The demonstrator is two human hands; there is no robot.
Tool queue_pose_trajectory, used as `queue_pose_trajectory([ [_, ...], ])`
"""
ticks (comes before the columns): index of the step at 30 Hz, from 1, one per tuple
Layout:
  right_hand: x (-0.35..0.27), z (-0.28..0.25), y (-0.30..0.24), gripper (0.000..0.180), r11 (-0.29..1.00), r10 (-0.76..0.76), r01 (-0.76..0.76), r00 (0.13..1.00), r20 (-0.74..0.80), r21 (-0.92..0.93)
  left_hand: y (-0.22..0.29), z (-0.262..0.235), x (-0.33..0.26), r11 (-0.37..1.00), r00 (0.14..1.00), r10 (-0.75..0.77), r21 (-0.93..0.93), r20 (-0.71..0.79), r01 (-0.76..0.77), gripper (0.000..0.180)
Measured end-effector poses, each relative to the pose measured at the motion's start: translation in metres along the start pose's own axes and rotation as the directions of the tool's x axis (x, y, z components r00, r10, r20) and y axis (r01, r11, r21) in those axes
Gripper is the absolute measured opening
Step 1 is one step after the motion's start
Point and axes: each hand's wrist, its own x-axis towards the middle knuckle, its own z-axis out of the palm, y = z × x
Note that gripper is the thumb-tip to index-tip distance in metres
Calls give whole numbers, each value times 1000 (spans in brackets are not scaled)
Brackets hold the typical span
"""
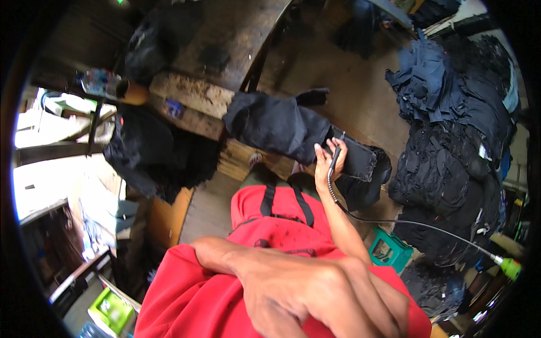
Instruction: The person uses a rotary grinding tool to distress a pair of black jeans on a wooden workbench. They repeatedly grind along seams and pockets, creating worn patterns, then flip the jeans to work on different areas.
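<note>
My right hand (329, 163) is closed around the slim black handpiece (335, 158) of a rotary tool. A spring-sleeved flexible shaft runs from it to a bright green end piece (510, 268) at the right. The hand rests against a pair of black trousers (276, 125), drawn over a narrow wooden board (194, 93); the trousers' frayed end (360, 160) lies to the right. Large in the foreground, my left hand (315, 287) is raised before my red shirt (270, 208). Its fingers are bent and pressed together; their tips are hidden, so what they hold, if anything, does not show.
Tall heaps of black and dark blue garments (439, 163) stand at the right, beside a green plastic stool (390, 250). Dark cloth (158, 152) hangs at the left under the board. A wooden table (236, 39) and a clear plastic bottle (100, 82) are farther off.
</note>
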Motion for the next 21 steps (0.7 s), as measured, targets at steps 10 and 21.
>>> queue_pose_trajectory([
  [10, -23, 15, -15, 68, 988, 17, -34, 993, -115, -149, 185, -316, -90, -849, 769, 100, 348, -632, 397, 110],
  [21, 1, -20, -8, 64, 990, -55, 35, 988, -146, -138, 163, -333, -118, 215, 152, -74, 133, -986, 968, 40],
])
